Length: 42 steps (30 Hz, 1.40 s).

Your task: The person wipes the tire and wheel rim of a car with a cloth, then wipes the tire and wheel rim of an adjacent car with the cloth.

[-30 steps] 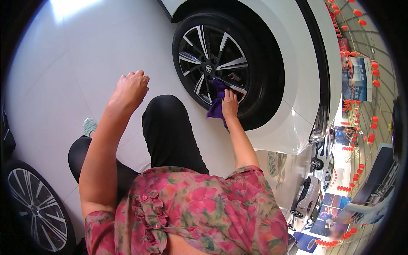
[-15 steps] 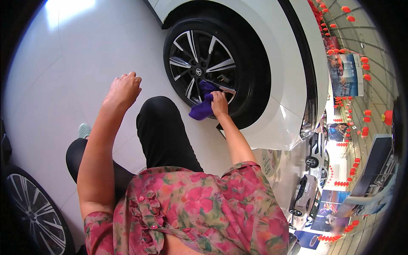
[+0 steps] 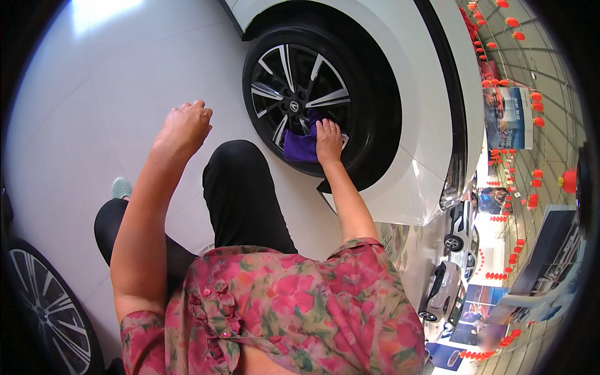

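My right hand (image 3: 329, 141) presses a purple cloth (image 3: 301, 147) against the lower spokes of a black and silver alloy wheel (image 3: 299, 103). Part of the cloth hangs loose over the rim beside my fingers, and another part reaches in between the spokes. The wheel belongs to a white car (image 3: 420, 119). My left hand (image 3: 187, 128) is held up in the air over the pale floor, left of my knee. Its fingers are curled in, and nothing shows in them.
Pale floor tiles (image 3: 125, 94) lie to the left. Another car's wheel (image 3: 47, 306) stands at the lower left. My bent knee (image 3: 240, 181) is close below the white car's tyre. At the right are parked cars (image 3: 442, 290), posters and red lanterns (image 3: 567, 181).
My right hand has shifted slightly to the right and turned flatter onto the wheel. The cloth, bunched and hanging before, is now spread over the spokes. My left hand has barely moved.
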{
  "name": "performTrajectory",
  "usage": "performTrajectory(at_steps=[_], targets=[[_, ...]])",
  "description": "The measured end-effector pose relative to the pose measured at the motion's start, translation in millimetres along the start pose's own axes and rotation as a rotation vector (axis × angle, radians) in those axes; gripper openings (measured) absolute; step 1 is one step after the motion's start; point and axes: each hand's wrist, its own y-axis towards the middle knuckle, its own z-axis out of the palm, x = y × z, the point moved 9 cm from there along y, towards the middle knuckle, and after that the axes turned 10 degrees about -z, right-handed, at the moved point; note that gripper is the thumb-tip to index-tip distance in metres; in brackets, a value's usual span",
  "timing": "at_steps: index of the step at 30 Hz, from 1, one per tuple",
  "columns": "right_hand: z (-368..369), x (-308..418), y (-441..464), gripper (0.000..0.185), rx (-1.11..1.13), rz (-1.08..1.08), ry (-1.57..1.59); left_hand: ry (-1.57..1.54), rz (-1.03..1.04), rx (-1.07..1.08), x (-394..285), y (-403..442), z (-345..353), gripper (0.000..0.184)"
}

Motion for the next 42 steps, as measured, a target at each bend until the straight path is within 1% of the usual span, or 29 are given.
performTrajectory(at_steps=[2,5,6,9,10,13,15,16,17,19,20,22,23,25,27,28,31,32,33,35,36,37,38,39,40,41,42], targets=[[14.7,4.6,8.2,0.022,0.023,0.041,-0.002,-0.008,-0.002,0.013,0.1,-2.3,4.2,0.022],[45.1,3.0,13.6,0.017,0.178,0.168,-0.039,0.002,-0.005,0.024,0.2,0.2,5.6,0.022],[38.6,5.1,15.8,0.015,0.085,0.151,-0.064,0.010,-0.004,0.013,1.7,1.1,5.1,0.022],[33.6,1.6,15.8,0.014,0.134,0.168,0.097,0.016,0.009,-0.009,0.6,0.9,1.5,0.022],[25.6,2.8,16.9,0.016,0.092,0.120,0.148,0.014,0.014,-0.015,-0.8,0.8,-0.6,0.021],[15.6,31.2,9.4,0.017,0.115,-0.037,0.436,-0.007,0.011,0.014,-6.0,-3.1,-1.4,0.021],[8.7,54.8,-6.8,0.023,0.163,0.072,0.500,-0.012,0.026,0.003,-6.4,-5.0,-0.1,0.021],[13.9,60.1,-18.2,0.030,0.166,0.166,0.562,-0.012,0.032,-0.004,-6.2,-5.4,-0.5,0.021],[14.7,63.5,-25.8,0.030,0.230,0.285,0.662,0.004,0.030,0.010,-6.3,-6.1,0.0,0.022],[13.2,68.6,-36.0,0.031,0.192,0.434,0.882,0.041,0.026,0.039,-7.2,-9.3,-0.3,0.024],[11.0,72.1,-34.9,0.034,0.181,0.427,0.915,-0.028,0.065,0.063,-15.5,-12.1,-1.6,0.025],[-20.5,75.8,-17.5,0.037,0.097,0.469,1.032,-0.161,0.153,0.106,-37.9,-16.0,-6.9,0.027],[-42.0,76.5,-5.4,0.039,0.048,0.493,1.088,-0.270,0.245,0.147,-51.3,-17.7,-7.2,0.032],[-80.0,77.9,20.9,0.046,-0.123,0.461,1.186,-0.435,0.324,0.185,-71.2,-23.7,-20.9,0.049],[-111.6,80.8,50.6,0.051,-0.238,0.398,1.348,-0.404,0.254,0.188,-72.8,-21.3,-21.6,0.067],[-130.6,82.2,66.3,0.052,-0.309,0.359,1.372,-0.390,0.218,0.187,-72.2,-19.4,-20.6,0.077],[-175.2,90.3,107.4,0.055,-0.489,0.246,1.355,-0.462,0.177,-0.012,-63.4,-12.7,-24.8,0.097],[-190.6,90.2,117.4,0.056,-0.558,0.251,1.347,-0.586,0.128,0.071,-63.2,-11.5,-30.8,0.109],[-205.3,90.4,126.1,0.056,-0.627,0.256,1.339,-0.607,0.109,0.015,-61.6,-9.1,-37.7,0.109],[-216.4,92.2,141.7,0.059,-0.638,0.368,1.448,-0.651,0.068,-0.100,-53.9,-6.1,-48.3,0.109],[-224.7,94.8,148.9,0.060,-0.654,0.356,1.437,-0.734,0.106,-0.172,-50.1,-4.1,-48.6,0.103],[-230.3,96.7,155.2,0.061,-0.669,0.342,1.426,-0.630,0.059,-0.206,-43.2,-0.3,-48.0,0.084],[-233.5,100.0,161.9,0.066,-0.642,0.296,1.415,-0.527,0.010,-0.244,-39.0,1.8,-52.7,0.066],[-237.1,100.8,165.4,0.068,-0.625,0.278,1.476,-0.423,-0.040,-0.284,-35.9,2.0,-59.6,0.049],[-243.2,101.7,168.5,0.070,-0.608,0.257,1.536,-0.527,-0.058,-0.383,-32.7,-5.7,-74.1,0.034],[-247.5,101.2,170.8,0.073,-0.591,0.234,1.594,-0.664,-0.095,-0.437,-18.9,-3.5,-75.6,0.049],[-250.8,99.0,170.1,0.081,-0.558,0.209,1.579,-0.739,-0.029,-0.457,-15.5,-3.0,-79.4,0.046]])
